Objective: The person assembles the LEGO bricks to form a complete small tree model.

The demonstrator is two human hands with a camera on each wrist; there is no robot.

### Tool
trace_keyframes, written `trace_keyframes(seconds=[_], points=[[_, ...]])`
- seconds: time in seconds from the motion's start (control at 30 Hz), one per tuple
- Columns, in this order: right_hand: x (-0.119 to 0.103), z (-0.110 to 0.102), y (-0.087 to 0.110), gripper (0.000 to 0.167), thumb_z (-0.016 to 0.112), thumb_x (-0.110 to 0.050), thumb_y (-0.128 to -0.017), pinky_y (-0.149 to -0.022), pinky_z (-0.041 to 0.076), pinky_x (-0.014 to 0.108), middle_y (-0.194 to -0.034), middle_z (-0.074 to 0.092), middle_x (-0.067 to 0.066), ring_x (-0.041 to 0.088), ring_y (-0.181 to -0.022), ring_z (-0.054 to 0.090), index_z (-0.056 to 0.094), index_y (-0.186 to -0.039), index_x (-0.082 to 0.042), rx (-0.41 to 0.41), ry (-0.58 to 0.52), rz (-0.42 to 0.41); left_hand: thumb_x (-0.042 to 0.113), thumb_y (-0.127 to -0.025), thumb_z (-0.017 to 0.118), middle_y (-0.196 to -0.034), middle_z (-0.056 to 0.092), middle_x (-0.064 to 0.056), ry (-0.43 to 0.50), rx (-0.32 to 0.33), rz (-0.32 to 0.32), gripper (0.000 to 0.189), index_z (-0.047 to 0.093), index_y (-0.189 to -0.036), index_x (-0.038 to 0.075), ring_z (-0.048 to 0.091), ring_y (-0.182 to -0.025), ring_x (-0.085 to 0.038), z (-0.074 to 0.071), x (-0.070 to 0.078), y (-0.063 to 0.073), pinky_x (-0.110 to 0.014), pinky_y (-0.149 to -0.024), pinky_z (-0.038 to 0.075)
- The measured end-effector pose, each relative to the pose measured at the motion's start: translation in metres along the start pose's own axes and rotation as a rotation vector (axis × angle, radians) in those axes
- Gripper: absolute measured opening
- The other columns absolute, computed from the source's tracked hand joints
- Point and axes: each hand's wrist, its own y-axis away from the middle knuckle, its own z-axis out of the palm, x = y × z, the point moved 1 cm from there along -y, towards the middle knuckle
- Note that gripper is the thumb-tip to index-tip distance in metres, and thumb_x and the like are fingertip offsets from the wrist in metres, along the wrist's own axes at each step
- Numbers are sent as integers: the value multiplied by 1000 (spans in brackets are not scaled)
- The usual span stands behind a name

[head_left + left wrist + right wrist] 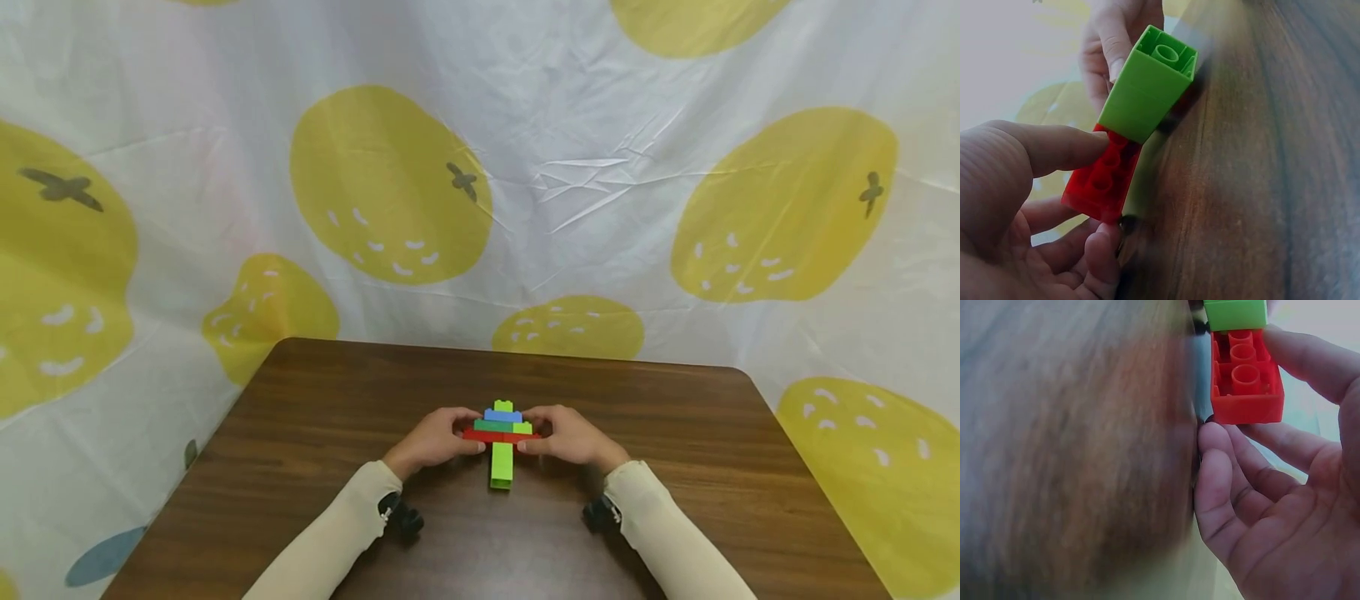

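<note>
Both hands hold one model of building bricks between them. My left hand [437,437] grips the left end of its red brick layer [478,435], thumb on the near side and fingers behind. At the right end, my right hand [572,435] grips the red layer the same way. A lime green brick column [502,465] sticks out from the red layer toward me; its hollow end [1167,54] shows in the left wrist view. Beyond the red are a dark green brick [492,426], a small lime brick [522,428], a blue brick [502,416] and a lime tip [503,406].
The model is over the middle of a brown wooden table [360,383] with rounded far corners. A white cloth [570,208] printed with yellow fruit hangs behind and beside it. A small black camera [405,517] is strapped at the left wrist, another [600,514] at the right.
</note>
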Motion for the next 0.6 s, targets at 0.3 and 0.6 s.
trace_keyframes(seconds=[0.3, 0.6], points=[[1, 0, 0, 63, 80, -39, -94, -76, 54, 30, -102, 72, 2, 10, -78, 66, 63, -142, -2, -37, 8, -8, 28, -88, 87, -114, 71, -7, -61, -3, 21, 56, 69, -137, 6, 58, -89, -18, 2, -1, -1, -30, -74, 51], [2, -1, 0, 63, 81, -37, -93, -76, 54, 33, -101, 72, 2, 12, -80, 65, 63, -141, 1, -36, -8, 0, 28, -89, 87, -109, 67, -6, -107, -10, 32, 56, 69, -138, 9, 55, -86, -19, 1, -1, -2, -30, -71, 48]])
